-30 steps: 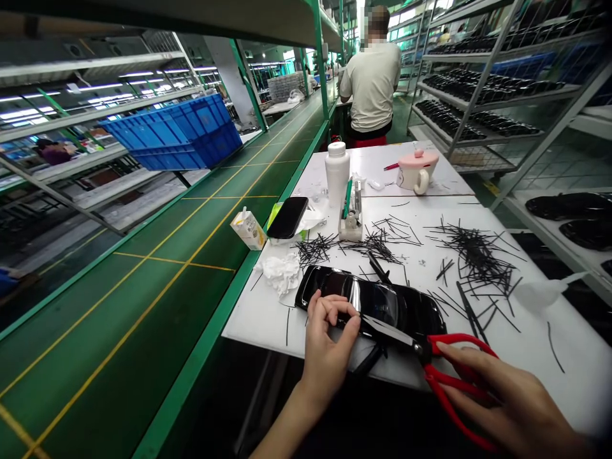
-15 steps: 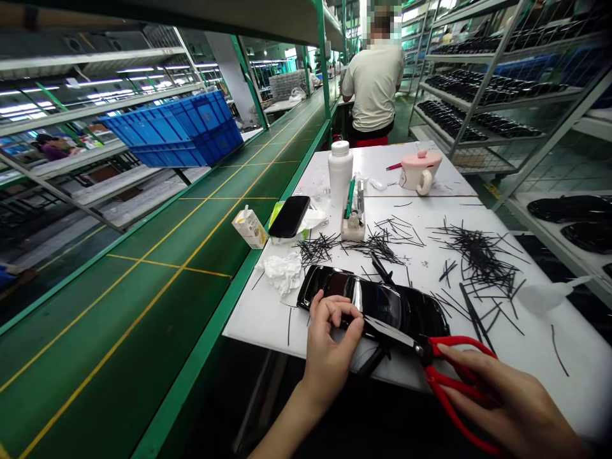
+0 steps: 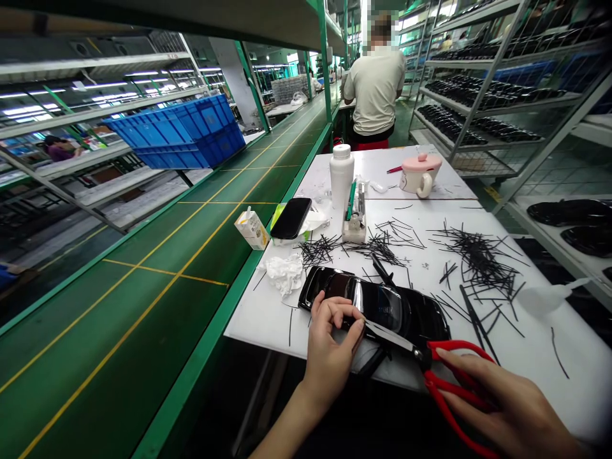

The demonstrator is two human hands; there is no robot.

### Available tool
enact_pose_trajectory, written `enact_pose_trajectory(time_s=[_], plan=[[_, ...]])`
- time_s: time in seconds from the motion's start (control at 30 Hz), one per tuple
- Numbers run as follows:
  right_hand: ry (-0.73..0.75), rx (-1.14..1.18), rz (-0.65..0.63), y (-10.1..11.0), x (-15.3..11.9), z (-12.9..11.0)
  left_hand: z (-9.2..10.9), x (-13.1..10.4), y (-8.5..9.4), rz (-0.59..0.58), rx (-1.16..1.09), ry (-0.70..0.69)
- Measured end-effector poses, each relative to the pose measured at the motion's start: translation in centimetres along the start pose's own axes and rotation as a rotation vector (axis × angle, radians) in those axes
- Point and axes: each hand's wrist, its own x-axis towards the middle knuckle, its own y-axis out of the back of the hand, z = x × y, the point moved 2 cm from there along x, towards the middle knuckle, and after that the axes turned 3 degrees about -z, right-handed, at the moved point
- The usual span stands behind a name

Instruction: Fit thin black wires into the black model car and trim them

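A glossy black model car (image 3: 382,305) lies on the white table near its front edge, with a door standing out on each side. My left hand (image 3: 335,331) rests against its near side, thumb and index finger pinched together; whatever they grip is too small to make out. Red-handled scissors (image 3: 421,356) are held in my right hand (image 3: 502,395), their blade tips right by the left fingertips. The blades look nearly closed. Thin black strips (image 3: 482,255) are piled beyond the car and to its right.
Behind the car stand a white bottle (image 3: 342,172), a small holder (image 3: 354,229), a phone (image 3: 291,218) and a lidded cup (image 3: 421,173). A carton (image 3: 252,229) sits by the green conveyor (image 3: 157,287). A person (image 3: 375,89) sits ahead; racks (image 3: 482,95) line the right.
The scissors' handles have come slightly closer together and the blades look narrower. The whole view has shifted a little; my left hand keeps its place at the car.
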Motion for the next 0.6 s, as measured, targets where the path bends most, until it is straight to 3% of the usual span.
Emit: enact_pose_trajectory(time_s=[0.33,0.6], plan=[[0.038,-0.024,-0.036,-0.51,-0.73,0.54,0.14,0.08,0.04,-0.001,-0.021,0.013],[0.109,-0.103,0.004,0.25,0.01,-0.21,-0.08,0.04,0.12,-0.002,0.0,-0.011]])
